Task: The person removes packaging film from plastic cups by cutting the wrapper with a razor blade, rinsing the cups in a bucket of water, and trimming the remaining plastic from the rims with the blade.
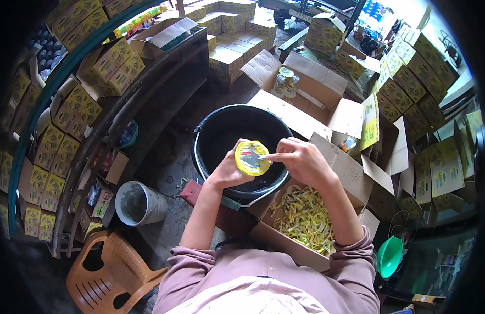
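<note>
Nearest the camera: pale cloth over a mauve shirt. Item one: round container, yellow-edged, grey-topped; sits raised over the mouth of a black tub. Left hand: wrapped round the container's side, closed on it. Right hand: drawn into a pinch at the container's top; cannot tell the contents of the pinch, if any. Probable faults: a drop into the tub, from a slackened left hold under sideways pressure; a nicked left finger, from any sharp edge in the pinch. Labels: red and dark print on the container's top, too small to read; yellow scraps in an open carton beside the tub, illegible; cans in an open box beyond, likewise; stacked yellow cartons farther off, dark lettering unreadable.
</note>
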Demonstrator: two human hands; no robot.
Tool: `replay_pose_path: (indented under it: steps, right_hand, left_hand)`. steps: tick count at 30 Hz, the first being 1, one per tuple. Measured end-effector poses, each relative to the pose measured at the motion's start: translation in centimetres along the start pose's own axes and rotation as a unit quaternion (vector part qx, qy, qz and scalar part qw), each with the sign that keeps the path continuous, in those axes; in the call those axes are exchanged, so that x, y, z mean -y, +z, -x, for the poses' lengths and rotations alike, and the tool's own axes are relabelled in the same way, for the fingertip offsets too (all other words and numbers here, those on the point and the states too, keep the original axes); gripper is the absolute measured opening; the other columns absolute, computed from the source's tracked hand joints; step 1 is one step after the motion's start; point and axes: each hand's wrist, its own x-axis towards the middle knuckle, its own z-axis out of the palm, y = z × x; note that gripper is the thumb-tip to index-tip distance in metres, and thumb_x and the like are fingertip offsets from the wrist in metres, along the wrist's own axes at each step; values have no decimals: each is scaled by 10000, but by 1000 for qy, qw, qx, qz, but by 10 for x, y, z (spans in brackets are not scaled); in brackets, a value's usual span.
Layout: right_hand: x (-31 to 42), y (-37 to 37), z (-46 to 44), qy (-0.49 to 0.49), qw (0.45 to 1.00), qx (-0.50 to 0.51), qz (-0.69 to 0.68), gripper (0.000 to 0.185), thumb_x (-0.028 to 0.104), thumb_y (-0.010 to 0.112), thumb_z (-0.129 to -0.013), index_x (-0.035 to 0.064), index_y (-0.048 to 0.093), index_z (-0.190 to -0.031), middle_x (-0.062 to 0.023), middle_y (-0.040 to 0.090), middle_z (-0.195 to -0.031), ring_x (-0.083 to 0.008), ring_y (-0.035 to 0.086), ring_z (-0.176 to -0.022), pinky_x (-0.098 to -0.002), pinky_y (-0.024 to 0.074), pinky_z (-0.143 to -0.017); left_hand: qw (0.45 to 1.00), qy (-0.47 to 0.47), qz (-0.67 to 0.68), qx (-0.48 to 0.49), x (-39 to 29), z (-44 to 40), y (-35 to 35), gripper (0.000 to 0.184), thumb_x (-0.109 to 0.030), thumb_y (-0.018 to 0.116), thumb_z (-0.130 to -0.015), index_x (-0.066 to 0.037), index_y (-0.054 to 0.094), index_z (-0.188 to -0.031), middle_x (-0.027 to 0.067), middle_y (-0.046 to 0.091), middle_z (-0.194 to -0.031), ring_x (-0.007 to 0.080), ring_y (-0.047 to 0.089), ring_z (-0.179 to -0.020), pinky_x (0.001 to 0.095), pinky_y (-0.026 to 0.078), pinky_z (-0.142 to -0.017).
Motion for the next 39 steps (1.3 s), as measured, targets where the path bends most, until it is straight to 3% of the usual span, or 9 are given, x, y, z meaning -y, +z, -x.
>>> replay_pose_path:
  steps: [3,6,7,10,13,16,21,30,39]
  right_hand:
    - [-10,-6,14,43,998,-38,-25,273,-14,583,-668,151,683,-861,-44,549,-731,-210,572,-673,-335,491,-614]
    - [-17,-8,32,95,992,-77,-19,271,-22,579,-664,141,682,-854,-51,552,-742,-223,573,-655,-338,485,-607]
    - [-19,-7,38,106,989,-98,-40,283,-47,570,-676,130,680,-867,-65,559,-739,-229,567,-631,-327,476,-597]
    - [-17,1,58,163,970,-148,-102,293,-72,564,-691,112,678,-890,-82,562,-725,-227,556,-614,-314,465,-583]
    - [-3,13,76,214,940,-211,-163,299,-86,567,-698,84,675,-918,-82,564,-717,-179,549,-612,-279,449,-568]
    - [4,30,98,259,915,-247,-186,323,-102,568,-691,75,674,-940,-67,566,-726,-138,545,-643,-245,444,-576]
    - [17,42,120,294,895,-262,-211,321,-100,581,-697,71,671,-953,-63,567,-732,-130,544,-647,-235,450,-594]
    - [27,47,135,312,886,-270,-213,288,-83,609,-700,64,673,-939,-58,568,-727,-120,543,-644,-232,448,-588]
    - [32,47,149,326,880,-270,-216,283,-82,615,-689,58,676,-927,-56,568,-727,-112,539,-639,-223,446,-582]
  left_hand:
    - [999,-3,-29,-14,4,0,0,621,-116,721,-587,-44,371,-1095,82,608,-935,179,608,-884,289,474,-789]
    - [994,-91,-30,-60,8,2,3,652,-98,735,-565,-61,360,-1097,77,569,-981,165,566,-926,296,443,-832]
    - [990,-103,-84,-40,5,2,1,691,-92,715,-593,-64,278,-1127,125,553,-1017,214,565,-960,324,440,-845]
    - [968,-158,-193,-31,16,6,1,683,-96,679,-641,-66,220,-1146,165,531,-1045,279,564,-975,353,430,-862]
    - [968,-154,-195,-34,21,7,0,639,-140,643,-660,-81,208,-1126,227,481,-1095,382,510,-1038,384,404,-889]
    - [937,-179,-298,-37,16,4,2,624,-144,635,-662,-85,219,-1124,206,493,-1072,390,497,-1032,418,395,-871]
    - [858,-121,-500,-16,3,-2,7,602,-120,661,-618,-130,329,-1120,91,512,-996,270,500,-964,415,347,-783]
    - [787,-127,-603,35,9,2,14,524,-68,666,-575,-177,468,-1048,43,541,-918,239,525,-899,402,350,-768]
    - [686,-115,-702,152,10,-12,10,306,-91,627,-663,-154,576,-958,55,586,-834,222,566,-822,380,348,-770]
